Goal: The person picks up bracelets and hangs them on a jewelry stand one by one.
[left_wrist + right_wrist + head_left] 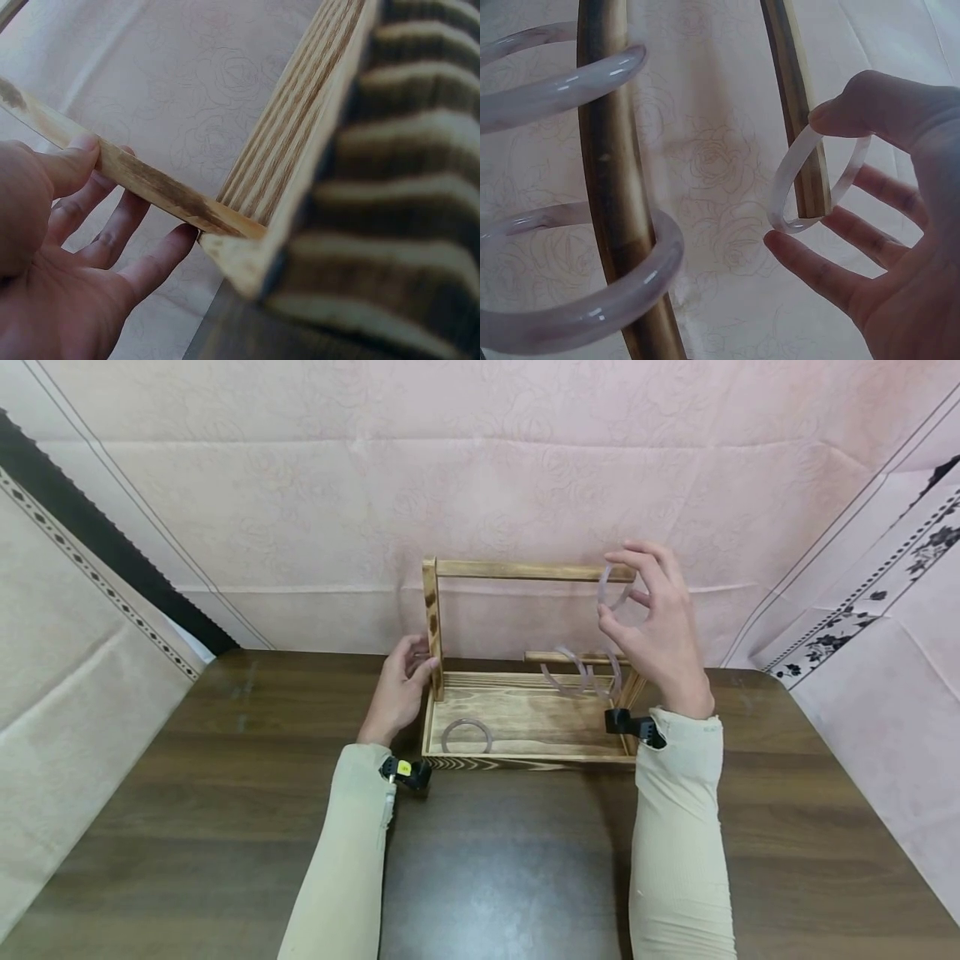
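A wooden rack [432, 627] with two horizontal bars and a tray base stands on the table. My right hand [654, 610] pinches a pale translucent bangle [791, 176] between thumb and fingers, and the ring encircles the free end of the upper bar [810, 165]. On the lower bar [615, 157] hang two more bangles [585, 319], apart from each other. Another bangle [467, 737] lies in the left part of the tray [532, 710]. My left hand [82, 225] grips the rack's left upright post [161, 187], thumb on one side and fingers on the other.
The brown wooden table [517, 860] extends in front of the rack and to both sides. A pale patterned cloth [480, 502] hangs close behind it. Black devices [408, 772] are strapped to both wrists.
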A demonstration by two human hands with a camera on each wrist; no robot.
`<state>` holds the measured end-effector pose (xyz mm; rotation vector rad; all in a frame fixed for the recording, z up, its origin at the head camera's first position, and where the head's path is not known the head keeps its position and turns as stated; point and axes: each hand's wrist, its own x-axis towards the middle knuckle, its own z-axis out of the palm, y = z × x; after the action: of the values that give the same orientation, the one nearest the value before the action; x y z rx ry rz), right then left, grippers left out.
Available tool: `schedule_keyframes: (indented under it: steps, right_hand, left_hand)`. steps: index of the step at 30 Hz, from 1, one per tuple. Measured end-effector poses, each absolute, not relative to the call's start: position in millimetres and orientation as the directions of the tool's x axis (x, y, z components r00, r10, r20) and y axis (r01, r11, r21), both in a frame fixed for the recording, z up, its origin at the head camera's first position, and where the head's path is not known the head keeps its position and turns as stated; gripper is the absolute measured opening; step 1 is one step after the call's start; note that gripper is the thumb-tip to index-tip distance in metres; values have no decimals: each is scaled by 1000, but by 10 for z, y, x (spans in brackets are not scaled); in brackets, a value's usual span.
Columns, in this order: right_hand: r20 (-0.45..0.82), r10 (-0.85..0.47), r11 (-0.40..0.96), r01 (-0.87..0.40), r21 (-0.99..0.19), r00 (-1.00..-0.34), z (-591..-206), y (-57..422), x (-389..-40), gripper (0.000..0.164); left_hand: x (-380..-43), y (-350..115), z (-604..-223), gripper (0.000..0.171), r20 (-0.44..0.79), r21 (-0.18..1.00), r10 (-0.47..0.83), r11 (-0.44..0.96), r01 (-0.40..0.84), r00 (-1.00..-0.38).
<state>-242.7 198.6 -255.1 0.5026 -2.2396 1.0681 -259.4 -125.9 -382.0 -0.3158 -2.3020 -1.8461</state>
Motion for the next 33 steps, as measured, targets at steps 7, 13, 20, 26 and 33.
schedule_keyframes:
  steps: [7, 13, 20, 26, 33]
  right_hand:
    - [663, -90, 595, -574, -562, -743, -2569, 1977, -2467, 56]
    - [654, -105, 582, -579, -570, -749, -2593, 1945, -2489, 58]
    - [653, -130, 570, -595, -566, -746, -2584, 1892, -2500, 59]
    - [658, -162, 554, -619, -556, -736, -2578, 1841, -2500, 58]
    - [663, -183, 554, -633, -540, -726, -2587, 1796, -2505, 59]
  left_hand:
    - [-2626, -1250, -3852, 36, 271, 944, 63, 178, 278, -960]
    - [-2616, -1240, -3848, 36, 270, 946, 64, 170, 277, -961]
    - [-2624, -1243, -3843, 34, 274, 940, 63, 191, 281, -960]
    - [-2627, -1250, -3850, 35, 273, 938, 61, 207, 279, -960]
    - [-2616, -1260, -3832, 36, 269, 942, 58, 193, 275, -961]
